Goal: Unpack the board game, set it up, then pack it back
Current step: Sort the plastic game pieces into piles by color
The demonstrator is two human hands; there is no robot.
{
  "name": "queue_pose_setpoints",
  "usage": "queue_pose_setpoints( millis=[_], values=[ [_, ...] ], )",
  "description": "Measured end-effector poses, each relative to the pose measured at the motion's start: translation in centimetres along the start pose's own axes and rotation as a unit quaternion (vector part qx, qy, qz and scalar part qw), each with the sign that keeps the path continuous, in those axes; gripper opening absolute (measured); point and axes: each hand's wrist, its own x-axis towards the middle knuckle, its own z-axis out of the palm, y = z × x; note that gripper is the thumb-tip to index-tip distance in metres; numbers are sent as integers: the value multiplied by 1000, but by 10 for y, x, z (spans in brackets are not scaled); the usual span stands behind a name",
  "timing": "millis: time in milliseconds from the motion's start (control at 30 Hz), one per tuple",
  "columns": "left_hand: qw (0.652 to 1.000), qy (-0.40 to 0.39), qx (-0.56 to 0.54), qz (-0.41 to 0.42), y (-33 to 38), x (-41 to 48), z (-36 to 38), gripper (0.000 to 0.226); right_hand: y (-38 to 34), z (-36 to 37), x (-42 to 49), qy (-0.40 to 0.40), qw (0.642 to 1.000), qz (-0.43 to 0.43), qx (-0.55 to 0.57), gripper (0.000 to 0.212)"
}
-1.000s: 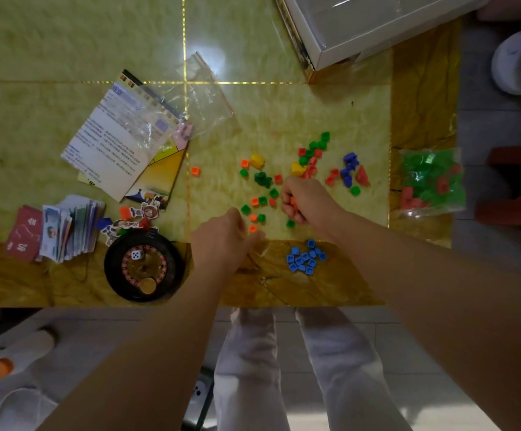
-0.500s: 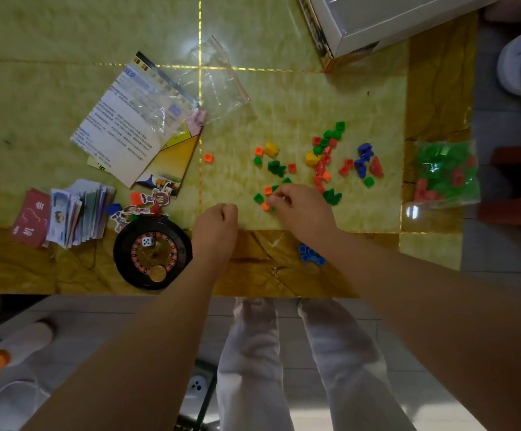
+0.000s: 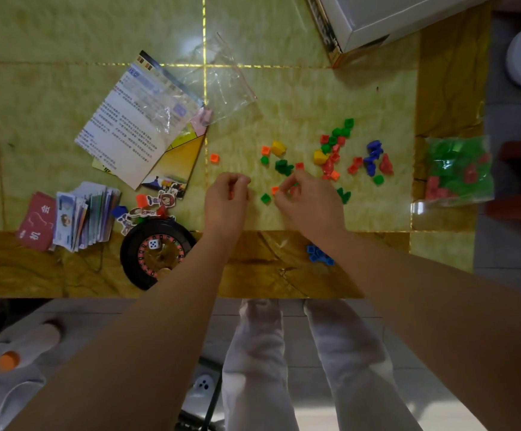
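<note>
Pinches an orange piece [image 3: 274,190] on the desk [image 3: 315,98] with the right hand [image 3: 307,203]; grips an orange bit [image 3: 231,194] inside the curled left hand [image 3: 225,205].

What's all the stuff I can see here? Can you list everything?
table: one, yellow-green, under everything
game box: one, white, far right corner
clear bag: one, see-through, far middle
rule sheet: one, white, partly under the bag
cards: one stack, mixed colours, near left
roulette wheel: one, black, near edge, white die inside
character cut-outs: a few, beside the wheel
loose pieces: many, green, red, orange, yellow, blue, middle
blue cubes: small pile, near edge
filled bag: one, green and red pieces, right edge
left hand: curled, beside the pieces
right hand: fingertips at an orange piece
</note>
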Motion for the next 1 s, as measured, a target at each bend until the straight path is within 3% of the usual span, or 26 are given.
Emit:
queue_pose_setpoints(
  millis=[133, 267, 333, 467, 600, 700, 767, 867, 1000],
  values=[
    [998, -12, 58, 15, 13, 0, 14, 26, 12, -14, 8, 33, 983, 78, 162, 15],
    [966, -39, 244, 79, 22, -1, 25, 8, 22, -23, 20, 87, 916, 190, 342, 39],
    [945, -42, 312, 88, 21, 0, 32, 22, 26, -27, 24, 90, 890, 222, 388, 41],
    [931, -16, 355, 86, 26, 2, 38, 16, 25, -33, 27, 53, 889, 213, 402, 41],
    [964, 8, 256, 70, 33, 4, 36, 17, 15, -41, 31, 3, 854, 228, 467, 38],
    [998, 34, 25, -56, 38, 11, 24, 27, 4, -43, 37, -69, 828, 234, 505, 39],
    [981, 35, -120, -148, 43, 18, 10, 31, -4, -44, 42, -95, 813, 238, 523, 45],
    [978, 68, -132, -144, 43, 26, -9, 31, -18, -43, 51, -92, 858, 214, 458, 46],
    [987, 125, 90, -43, 36, 34, -27, 20, -26, -28, 66, -49, 977, 83, 188, 34]
  ],
)
